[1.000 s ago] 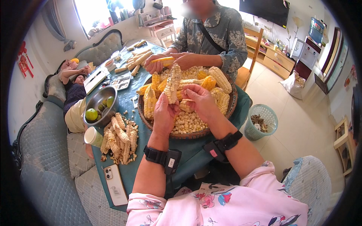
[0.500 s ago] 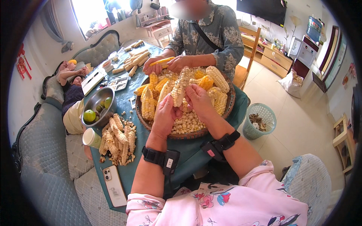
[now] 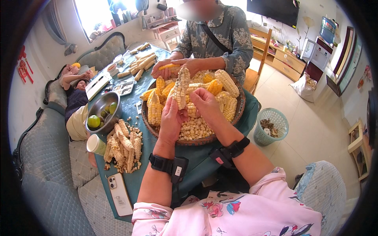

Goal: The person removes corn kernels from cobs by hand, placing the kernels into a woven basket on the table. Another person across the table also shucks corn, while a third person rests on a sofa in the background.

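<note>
A pale ear of corn (image 3: 182, 87), part of its kernels gone near the top, stands nearly upright in my left hand (image 3: 171, 121), whose fingers wrap its lower end. My right hand (image 3: 207, 108) is just right of the ear, thumb and fingertips pinched together; whatever may be between them is hidden. Both hands are over a round woven basket (image 3: 204, 140) holding loose kernels (image 3: 195, 129) and several yellow and pale ears (image 3: 227, 83). Across the basket a co-worker's hands (image 3: 189, 65) grip a yellow ear of corn (image 3: 168, 67).
Stripped cobs (image 3: 125, 145) lie left of the basket, beside a paper cup (image 3: 95, 144) and a steel bowl (image 3: 103, 103) of green fruit. A phone (image 3: 119, 194) rests at the table's near edge. More cobs lie farther back. A plastic bin (image 3: 271, 126) stands right; someone reclines on the sofa.
The ear in my left hand has tilted more upright and shifted slightly left. My right hand's fingertips have come a little away from it. The co-worker's hands have moved slightly.
</note>
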`<state>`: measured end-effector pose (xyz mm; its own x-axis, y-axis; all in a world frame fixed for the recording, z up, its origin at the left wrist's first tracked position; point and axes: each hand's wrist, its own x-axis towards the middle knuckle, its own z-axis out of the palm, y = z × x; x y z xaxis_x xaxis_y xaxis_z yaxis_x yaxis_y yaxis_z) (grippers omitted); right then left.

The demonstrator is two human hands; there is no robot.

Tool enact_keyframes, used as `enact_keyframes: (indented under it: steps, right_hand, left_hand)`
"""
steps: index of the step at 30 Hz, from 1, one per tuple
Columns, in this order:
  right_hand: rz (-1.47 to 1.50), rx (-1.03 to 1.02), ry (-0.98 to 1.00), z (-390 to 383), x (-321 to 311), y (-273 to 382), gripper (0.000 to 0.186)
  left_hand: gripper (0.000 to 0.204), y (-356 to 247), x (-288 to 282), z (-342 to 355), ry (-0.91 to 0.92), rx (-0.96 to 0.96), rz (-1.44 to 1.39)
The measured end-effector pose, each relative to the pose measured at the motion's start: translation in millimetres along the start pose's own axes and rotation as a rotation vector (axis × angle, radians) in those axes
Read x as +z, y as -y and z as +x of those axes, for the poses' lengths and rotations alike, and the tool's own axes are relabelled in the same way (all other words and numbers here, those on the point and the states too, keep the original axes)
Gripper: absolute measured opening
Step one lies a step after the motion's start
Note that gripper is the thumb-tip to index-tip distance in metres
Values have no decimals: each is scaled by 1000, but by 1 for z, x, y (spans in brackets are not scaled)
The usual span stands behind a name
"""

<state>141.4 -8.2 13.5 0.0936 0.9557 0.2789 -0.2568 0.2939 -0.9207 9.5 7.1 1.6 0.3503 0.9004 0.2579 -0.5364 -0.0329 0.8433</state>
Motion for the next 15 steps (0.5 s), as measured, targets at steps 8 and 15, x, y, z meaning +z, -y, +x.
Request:
enact_keyframes:
  steps: [8,15]
  right_hand:
    - [-28,-24,-45,1,0,-4,18]
    - [72,25,4,3,-5,-6,14]
  left_hand:
    - [30,6,2,-2,15,22,274]
    - [31,4,-1,0,41,9,157]
